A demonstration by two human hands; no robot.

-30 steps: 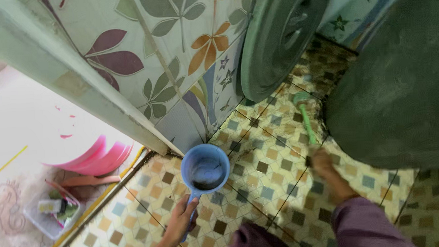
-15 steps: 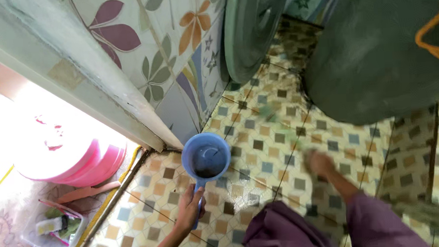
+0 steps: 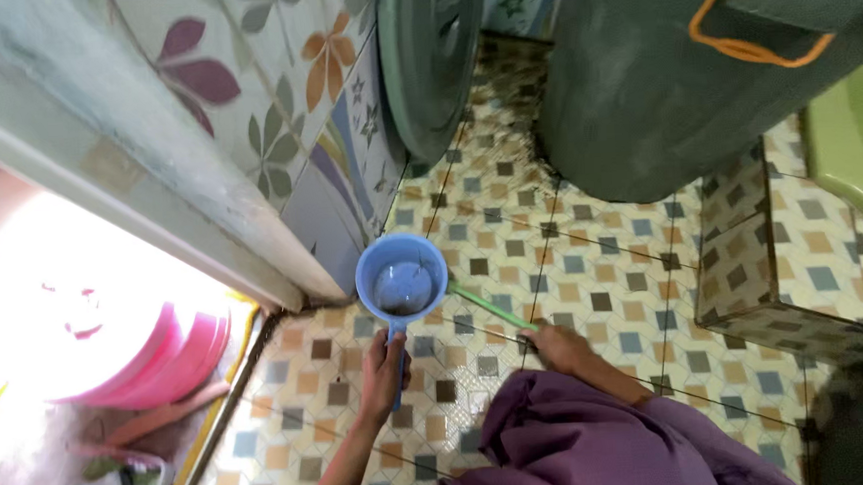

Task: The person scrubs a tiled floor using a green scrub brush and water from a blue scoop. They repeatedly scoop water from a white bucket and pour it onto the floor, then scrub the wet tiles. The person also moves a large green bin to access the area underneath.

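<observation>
Brush (image 3: pixel 489 307) swung from frame right to beside scoop (image 3: pixel 402 278); right hand (image 3: pixel 555 345) grips its handle, left hand (image 3: pixel 383 375) grips scoop's.

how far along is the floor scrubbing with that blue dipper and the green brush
Done: cannot tell which tiles are already scrubbed; the patterned floor looks much the same all over. In hand: the left hand holds the blue dipper by its handle, a little dark water inside. The right hand grips the green brush handle, its head hidden behind the dipper. Left: likely the floor by the big dark drum.
</observation>
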